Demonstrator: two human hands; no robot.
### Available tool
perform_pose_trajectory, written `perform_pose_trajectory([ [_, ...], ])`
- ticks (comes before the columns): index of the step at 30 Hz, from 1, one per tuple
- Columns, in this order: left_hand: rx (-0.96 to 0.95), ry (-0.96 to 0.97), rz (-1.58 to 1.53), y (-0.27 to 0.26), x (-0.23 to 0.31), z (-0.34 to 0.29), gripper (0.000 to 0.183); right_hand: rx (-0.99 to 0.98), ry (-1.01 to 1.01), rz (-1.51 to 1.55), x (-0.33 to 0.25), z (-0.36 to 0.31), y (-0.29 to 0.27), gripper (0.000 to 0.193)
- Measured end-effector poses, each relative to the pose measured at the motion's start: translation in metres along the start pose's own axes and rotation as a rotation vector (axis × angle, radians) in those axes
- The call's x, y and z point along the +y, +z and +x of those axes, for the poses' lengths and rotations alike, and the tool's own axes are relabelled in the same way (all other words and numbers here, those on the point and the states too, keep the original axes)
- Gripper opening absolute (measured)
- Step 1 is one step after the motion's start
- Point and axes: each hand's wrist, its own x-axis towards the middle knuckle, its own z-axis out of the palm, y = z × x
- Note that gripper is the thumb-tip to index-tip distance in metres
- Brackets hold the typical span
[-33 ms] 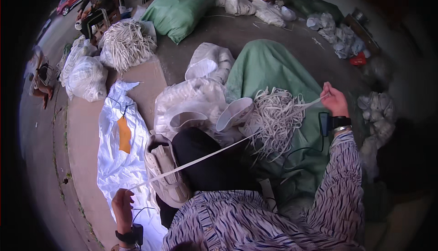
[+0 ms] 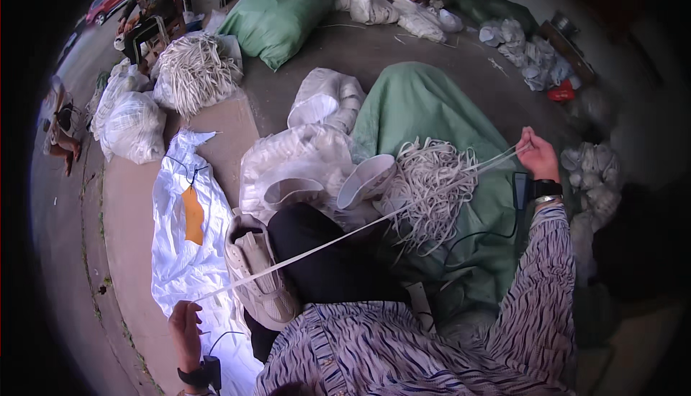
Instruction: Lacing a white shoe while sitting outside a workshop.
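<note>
A pale shoelace [image 2: 345,235] is stretched taut and slanting across my lap. My left hand [image 2: 186,331] pinches its lower end at the left. Out to the right, my right hand [image 2: 540,157] pinches the other end, where two strands show near the fingers. Below the lace, a beige sneaker [image 2: 272,299] rests against my dark trouser leg, its toe toward me. A tangled heap of shoelaces [image 2: 425,198] lies on the green sack [image 2: 410,97] in front of my right hand, and the lace passes over it.
Clear bags of white shoe parts [image 2: 309,148] sit ahead of my knees. A white woven sack [image 2: 169,252] with an orange piece lies at left. Beyond are a lace bundle [image 2: 198,69], a full green sack [image 2: 284,18] and a seated person [image 2: 147,7].
My right hand has moved slightly right and my left hand slightly left and down, the lace still taut between them. The view has shifted a little.
</note>
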Motion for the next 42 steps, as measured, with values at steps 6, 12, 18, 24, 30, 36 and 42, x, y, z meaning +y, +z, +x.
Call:
perform_pose_trajectory([
  [6,-0.091,0.105,-0.093,0.017,-0.009,0.002,0.016,-0.007,-0.347,-0.801,-0.106,0.003,-0.031,0.035],
  [12,-0.562,0.29,-0.041,0.071,0.05,-0.019,0.011,-0.669,-0.637,-2.109,0.093,-0.096,0.064,0.03],
  [18,-0.547,0.419,0.022,0.1,0.076,-0.02,0.013,-1.583,0.454,-0.749,0.298,-0.265,0.134,0.043],
  [24,-0.633,0.066,-0.175,0.076,0.033,-0.031,0.018,-1.863,0.523,-1.177,0.315,-0.259,0.129,0.023],
  [30,-0.558,0.214,-0.106,0.076,0.013,-0.039,0.021,-2.117,0.263,-1.499,0.313,-0.263,0.136,0.025],
  [36,-0.371,0.389,-0.014,0.082,0.017,-0.029,0.019,-1.767,0.746,-1.033,0.337,-0.282,0.141,0.034],
  [42,-0.166,0.118,-0.332,0.071,-0.005,-0.013,0.012,-1.534,0.621,-1.266,0.332,-0.253,0.159,0.018],
])
